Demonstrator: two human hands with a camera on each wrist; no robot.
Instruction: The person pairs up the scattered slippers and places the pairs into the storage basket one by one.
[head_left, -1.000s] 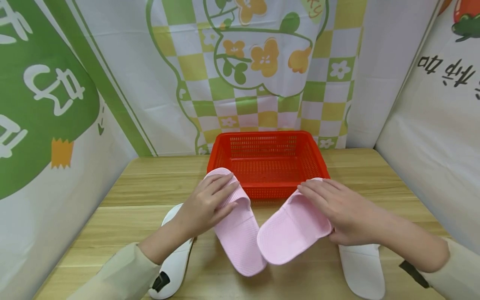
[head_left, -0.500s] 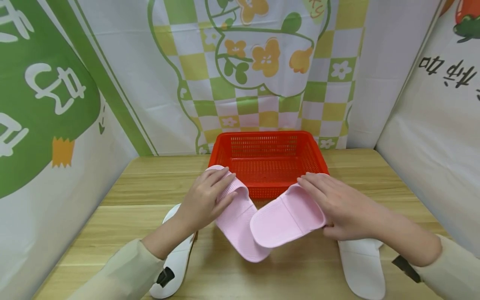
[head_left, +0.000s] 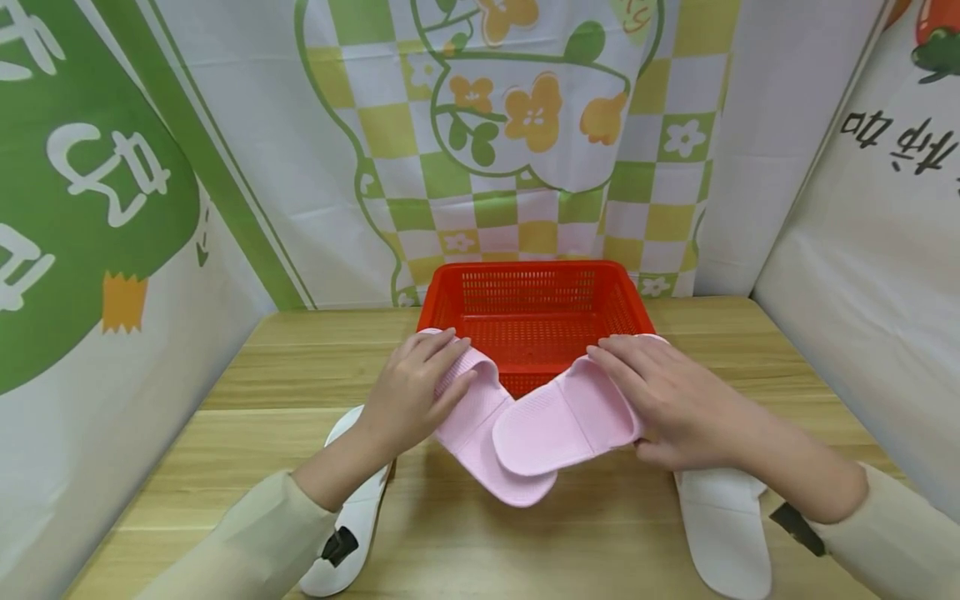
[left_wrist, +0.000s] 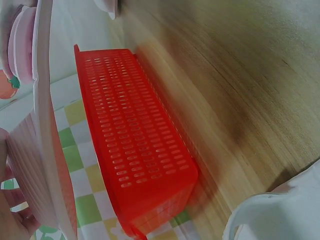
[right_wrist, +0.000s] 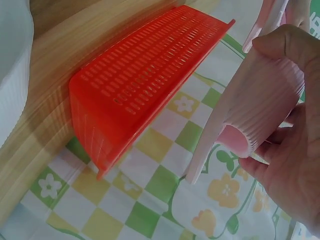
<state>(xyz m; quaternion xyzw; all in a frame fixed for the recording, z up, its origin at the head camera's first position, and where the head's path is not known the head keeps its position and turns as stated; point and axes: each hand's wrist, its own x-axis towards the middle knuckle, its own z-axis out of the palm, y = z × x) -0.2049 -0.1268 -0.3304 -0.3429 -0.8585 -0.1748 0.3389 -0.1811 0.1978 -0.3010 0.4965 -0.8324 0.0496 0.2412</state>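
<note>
In the head view my left hand (head_left: 412, 387) grips one pink slipper (head_left: 472, 442) around its ridged strap, heel end slanting down toward the middle. My right hand (head_left: 671, 400) holds the matching pink slipper (head_left: 555, 429), its heel overlapping the first one in this view. From the right wrist, the thumb presses that slipper's sole edge while the fingers curl over its ribbed strap (right_wrist: 282, 80). Both slippers are held above the table, just in front of a red perforated basket (head_left: 536, 367). A white slipper (head_left: 360, 517) lies under the left forearm, and another white slipper (head_left: 723, 533) below the right hand.
The basket stands at the back of the wooden table (head_left: 562, 550), close to a patterned cloth wall (head_left: 495, 212). Printed cloth sides rise at the left and right. In the left wrist view a white slipper (left_wrist: 280, 215) shows near the lower right corner.
Both hands have carried the pink slippers slightly up and away from the body. The right one has moved left, so its heel overlaps the left one more. The white slippers and basket stay put.
</note>
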